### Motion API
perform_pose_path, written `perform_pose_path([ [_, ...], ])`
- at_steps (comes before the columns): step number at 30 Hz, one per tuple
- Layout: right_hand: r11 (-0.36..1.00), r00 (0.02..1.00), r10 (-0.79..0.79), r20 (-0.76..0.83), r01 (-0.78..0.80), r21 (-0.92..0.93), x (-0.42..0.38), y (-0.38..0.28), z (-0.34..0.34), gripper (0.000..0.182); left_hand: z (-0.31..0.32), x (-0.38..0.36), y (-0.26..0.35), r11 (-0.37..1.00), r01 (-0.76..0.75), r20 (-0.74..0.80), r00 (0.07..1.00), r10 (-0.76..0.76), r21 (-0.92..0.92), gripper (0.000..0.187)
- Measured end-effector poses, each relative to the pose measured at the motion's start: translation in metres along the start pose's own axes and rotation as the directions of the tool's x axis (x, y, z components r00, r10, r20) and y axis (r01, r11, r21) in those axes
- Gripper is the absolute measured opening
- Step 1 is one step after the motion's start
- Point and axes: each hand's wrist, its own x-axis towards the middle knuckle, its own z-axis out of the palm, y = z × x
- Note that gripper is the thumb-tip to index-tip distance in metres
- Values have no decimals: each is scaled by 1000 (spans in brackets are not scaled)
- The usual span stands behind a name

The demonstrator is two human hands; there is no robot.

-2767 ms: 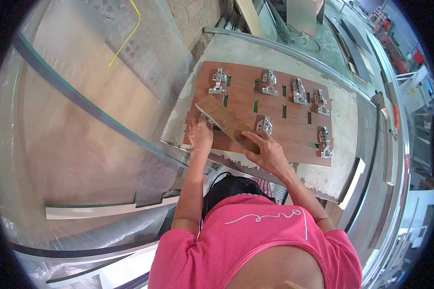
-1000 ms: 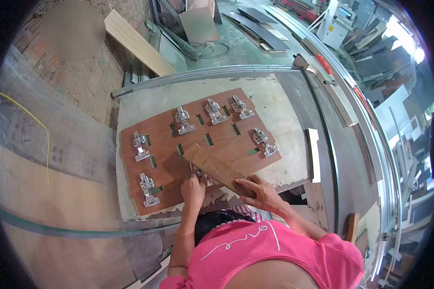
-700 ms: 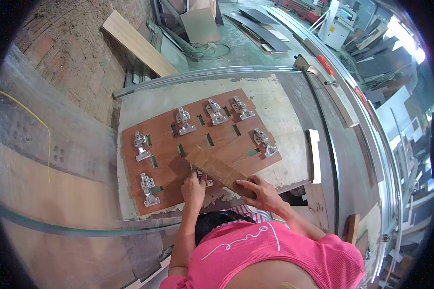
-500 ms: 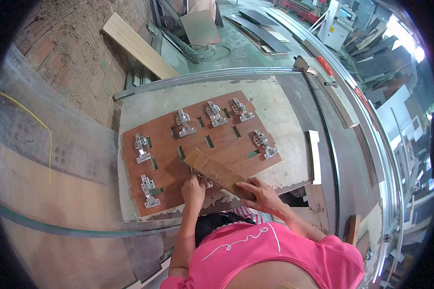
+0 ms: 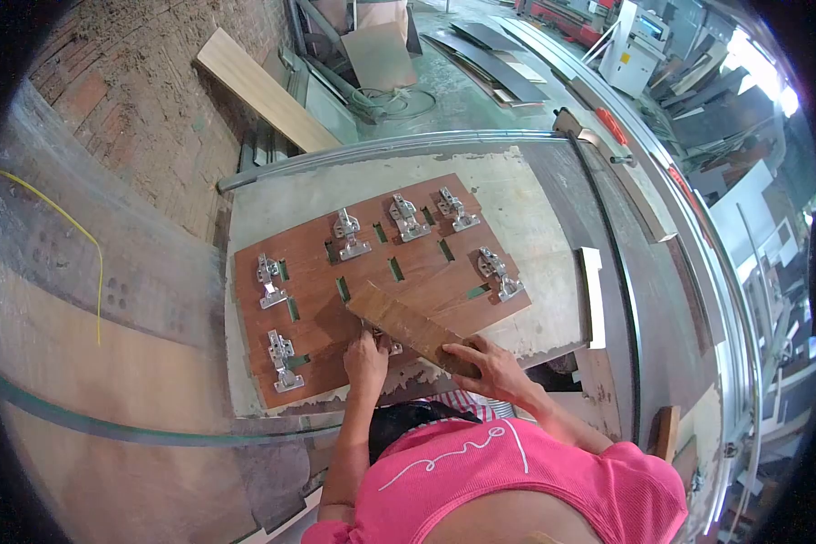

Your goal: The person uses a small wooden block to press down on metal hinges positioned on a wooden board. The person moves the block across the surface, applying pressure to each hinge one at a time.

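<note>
A reddish-brown board [image 5: 326, 272] with several dark green slots lies in front of me. Several metal cabinet hinges [image 5: 408, 218] sit along its edges. My right hand [image 5: 490, 367] grips the lower end of a wooden block [image 5: 412, 326], which slants over the board's near part. Close to the block's other end, my left hand [image 5: 367, 361] has its fingers curled down by another metal hinge [image 5: 392, 344], partly hidden under the block. The block and the hand's own back cover the left fingertips.
Under the board is a pale worktop [image 5: 535, 227] with a metal rail [image 5: 399, 141] along its far edge. A plank [image 5: 267, 91] leans at the brick wall. A plastic-covered surface [image 5: 118, 299] stands on the left; a white strip [image 5: 593, 295] lies on the right.
The view has shifted very slightly. Both hands and the wooden block hold nearly the same place over the board.
</note>
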Motion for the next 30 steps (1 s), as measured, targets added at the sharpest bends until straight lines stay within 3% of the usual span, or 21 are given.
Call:
perform_pose_path([
  [24, 996, 996, 79, 43, -77, -33, 4, -6, 1, 56, 1, 0, -1, 999, -31, -35, 999, 32, 26, 31],
  [27, 998, 997, 65, 32, -66, 10, 6, -6, -1, 56, -1, 1, 0, 999, -11, 7, 1000, 12, -49, 33],
  [30, 999, 999, 36, -1, -36, 3, 6, -4, -1, 56, 1, 2, -2, 999, 13, 64, 998, -16, 41, 34],
])
